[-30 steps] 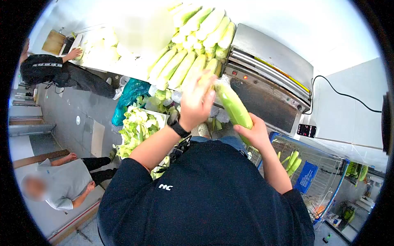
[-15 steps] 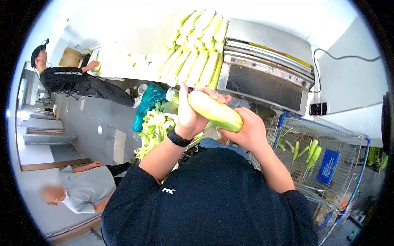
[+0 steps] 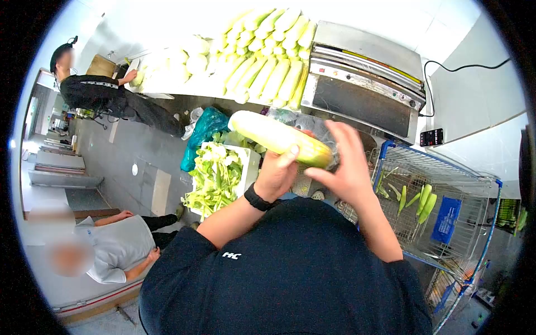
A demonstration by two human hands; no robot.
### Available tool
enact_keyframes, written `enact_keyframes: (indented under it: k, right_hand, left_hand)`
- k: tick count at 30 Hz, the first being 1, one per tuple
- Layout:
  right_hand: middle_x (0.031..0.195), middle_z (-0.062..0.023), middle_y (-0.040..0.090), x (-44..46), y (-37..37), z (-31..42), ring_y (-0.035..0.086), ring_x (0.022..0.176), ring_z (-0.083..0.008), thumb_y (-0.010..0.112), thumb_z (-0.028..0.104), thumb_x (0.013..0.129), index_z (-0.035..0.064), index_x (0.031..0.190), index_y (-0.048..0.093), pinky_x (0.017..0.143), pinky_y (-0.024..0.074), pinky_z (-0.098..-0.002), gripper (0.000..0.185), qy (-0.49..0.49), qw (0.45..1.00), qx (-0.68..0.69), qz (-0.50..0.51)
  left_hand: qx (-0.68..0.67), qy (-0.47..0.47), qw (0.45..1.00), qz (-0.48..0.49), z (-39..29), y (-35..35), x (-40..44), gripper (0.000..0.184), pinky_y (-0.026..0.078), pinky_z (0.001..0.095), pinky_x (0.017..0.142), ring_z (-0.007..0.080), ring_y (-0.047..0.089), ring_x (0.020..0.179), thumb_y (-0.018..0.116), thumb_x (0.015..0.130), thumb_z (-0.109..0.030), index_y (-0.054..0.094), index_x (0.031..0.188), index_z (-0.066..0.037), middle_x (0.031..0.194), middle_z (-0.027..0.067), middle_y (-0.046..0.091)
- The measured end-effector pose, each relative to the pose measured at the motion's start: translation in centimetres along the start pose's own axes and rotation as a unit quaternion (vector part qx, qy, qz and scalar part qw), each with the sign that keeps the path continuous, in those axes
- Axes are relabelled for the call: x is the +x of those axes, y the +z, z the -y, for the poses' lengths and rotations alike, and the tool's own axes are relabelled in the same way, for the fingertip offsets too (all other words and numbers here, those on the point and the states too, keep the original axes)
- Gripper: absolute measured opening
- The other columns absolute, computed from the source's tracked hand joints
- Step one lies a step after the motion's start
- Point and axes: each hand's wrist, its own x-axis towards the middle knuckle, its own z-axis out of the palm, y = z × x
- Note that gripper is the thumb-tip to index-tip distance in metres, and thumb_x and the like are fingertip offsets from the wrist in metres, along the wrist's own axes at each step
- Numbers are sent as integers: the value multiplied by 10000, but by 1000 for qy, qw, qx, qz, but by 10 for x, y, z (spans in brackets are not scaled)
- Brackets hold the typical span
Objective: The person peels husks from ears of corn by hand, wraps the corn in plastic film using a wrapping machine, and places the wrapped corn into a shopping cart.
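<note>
My left hand [image 3: 279, 174] grips a long pale-green vegetable [image 3: 262, 133] around its middle from below, thumb on top. It is smooth and whitish at the left end, ribbed and yellow-green at the right; its exact kind is unclear. Clear film [image 3: 334, 157] glints at the ribbed end. Beside that end my right hand [image 3: 347, 162] is open, its fingers spread and slightly blurred. Whether it touches the film I cannot tell. Similar vegetables [image 3: 265, 81] lie in rows and a pile on the table ahead.
A film-wrapping machine [image 3: 363, 95] stands ahead to the right. A wire cart [image 3: 497, 223] holding several green vegetables is at my right. At left are a white bin [image 3: 250, 167] of leaves and a teal bag [image 3: 206, 137]. One person [image 3: 95, 92] works at the table; another [image 3: 125, 240] stands left.
My left hand has gone from lying along the vegetable to gripping it underneath. My right hand has let go of its lower end and spread. The vegetable has moved slightly left.
</note>
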Motion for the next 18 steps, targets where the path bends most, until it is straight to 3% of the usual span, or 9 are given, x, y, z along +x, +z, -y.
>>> enact_keyframes:
  k: [1, 3, 6, 7, 9, 10, 14, 16, 18]
  right_hand:
    - [1227, -162, 579, -4, -4, -3, 553, 1173, -305, 806, 261, 696, 41, 1311, 524, 969, 454, -417, 712, 7, 996, 40, -82]
    - [1357, -132, 527, -25, 19, -44, 511, 1243, -258, 722, 357, 840, 53, 1420, 438, 1005, 420, -382, 714, 195, 936, 280, -91]
    - [1347, -125, 566, -33, 41, -53, 568, 1183, -224, 500, 464, 1003, 39, 1440, 420, 970, 461, -389, 615, 375, 751, 536, 86]
    - [1347, -125, 566, -32, 47, -50, 568, 1183, -224, 500, 464, 1003, 39, 1440, 420, 970, 461, -389, 615, 375, 752, 534, 96]
    - [1319, -100, 586, -31, 60, -42, 592, 1150, -208, 495, 422, 1012, 23, 1401, 458, 920, 510, -380, 559, 389, 611, 668, 173]
    - [1208, -114, 647, -28, 67, -36, 659, 1026, -231, 496, 405, 1019, 18, 1325, 526, 856, 559, -365, 494, 385, 651, 636, 150]
    - [1084, -71, 694, -17, 69, -28, 663, 949, -163, 596, 267, 984, 15, 1188, 635, 823, 545, -315, 326, 397, 703, 573, 140]
    - [931, -62, 714, -16, 69, -24, 654, 826, -117, 679, 125, 923, 2, 1050, 693, 771, 528, -263, 177, 321, 803, 490, 106]
    - [903, -61, 711, -13, 71, -19, 640, 810, -100, 697, 83, 898, -6, 1024, 698, 756, 516, -249, 154, 279, 835, 469, 72]
  left_hand:
    - [-30, 20, 999, -10, -4, -5, 2, 393, 434, 438, 1066, 262, 558, 1205, 627, 939, -149, 493, 1283, -14, 1272, 143, 577]
    - [-51, 20, 997, -45, -7, -16, -1, 355, 452, 442, 1040, 269, 569, 1176, 606, 951, -168, 496, 1251, -14, 1239, 153, 587]
    - [-80, 9, 993, -88, -9, -20, -4, 309, 495, 439, 969, 257, 591, 1088, 579, 956, -201, 508, 1193, -16, 1149, 156, 604]
    - [-82, 17, 992, -95, -9, -18, -6, 309, 495, 439, 969, 257, 591, 1088, 579, 956, -201, 508, 1193, -16, 1149, 156, 604]
    - [-80, 17, 991, -106, -10, -18, -10, 356, 465, 461, 1008, 277, 587, 1102, 604, 936, -220, 485, 1227, -53, 1117, 129, 602]
    - [-90, 17, 991, -95, -11, -22, -12, 367, 464, 458, 1008, 273, 585, 1103, 607, 930, -221, 479, 1232, -55, 1119, 126, 598]
    - [-105, 67, 987, -102, -21, -32, -15, 316, 499, 438, 964, 253, 592, 1086, 574, 949, -169, 482, 1219, -31, 1119, 138, 600]
    - [-123, 76, 984, -101, -25, -38, -19, 336, 495, 443, 975, 266, 590, 1089, 582, 941, -160, 466, 1227, -27, 1099, 133, 595]
    - [-123, 87, 984, -92, -31, -39, -22, 340, 492, 446, 981, 272, 589, 1087, 589, 935, -151, 465, 1226, -28, 1098, 133, 594]
